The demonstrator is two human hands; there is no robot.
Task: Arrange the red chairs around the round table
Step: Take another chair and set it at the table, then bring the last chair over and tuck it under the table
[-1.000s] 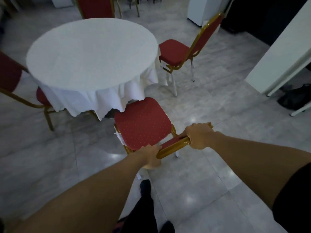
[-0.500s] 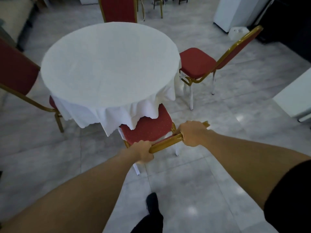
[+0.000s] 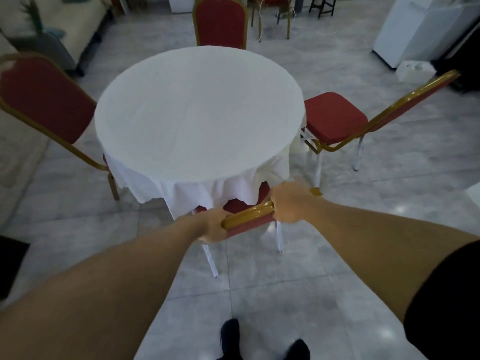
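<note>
The round table (image 3: 200,113) with a white cloth stands in the middle of the head view. Right in front of me is a red chair with a gold frame (image 3: 248,215); its seat is mostly hidden under the hanging cloth. My left hand (image 3: 211,224) and my right hand (image 3: 291,202) both grip the top bar of its backrest. Three other red chairs stand around the table: one at the left (image 3: 44,100), one at the far side (image 3: 220,23), one at the right (image 3: 335,118) with its seat touching the cloth.
A beige sofa (image 3: 70,24) stands at the back left. White cabinets (image 3: 420,27) and a white box (image 3: 415,70) are at the back right. More chairs and a dark stool (image 3: 322,5) stand at the far back. My feet (image 3: 230,336) are on the grey tiled floor.
The near chair has slid forward under the table, so its seat is now nearly covered by the cloth. I have stepped closer and both hands kept their grip.
</note>
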